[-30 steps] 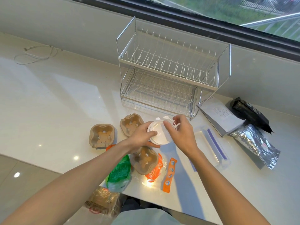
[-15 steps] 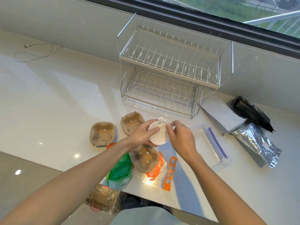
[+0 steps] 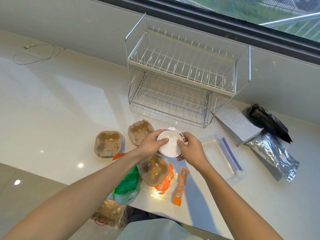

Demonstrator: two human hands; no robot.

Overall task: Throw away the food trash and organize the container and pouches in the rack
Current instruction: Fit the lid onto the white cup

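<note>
Both hands hold a white plastic cup lid [image 3: 169, 145] above the counter, in front of the rack. My left hand [image 3: 150, 144] grips its left edge with the thumb on top. My right hand [image 3: 189, 148] pinches its right edge. A two-tier white wire rack [image 3: 181, 78] stands by the wall with nothing on its shelves. A clear container [image 3: 223, 157] with a purple strip lies right of my hands. A white pouch [image 3: 237, 123], a black pouch [image 3: 268, 122] and a silver pouch [image 3: 275, 155] lie at the right.
Three brown pulp cup carriers [image 3: 108, 143] [image 3: 139, 131] [image 3: 155, 171] lie near my hands. A green bag [image 3: 128, 185], orange wrappers [image 3: 181, 186] and a brown bag [image 3: 110, 212] sit at the counter's front edge. A white cable [image 3: 36, 53] lies far left.
The lid has turned flatter in my hands and my left thumb now lies on its top. The camera has tilted slightly; the objects on the counter stayed put.
</note>
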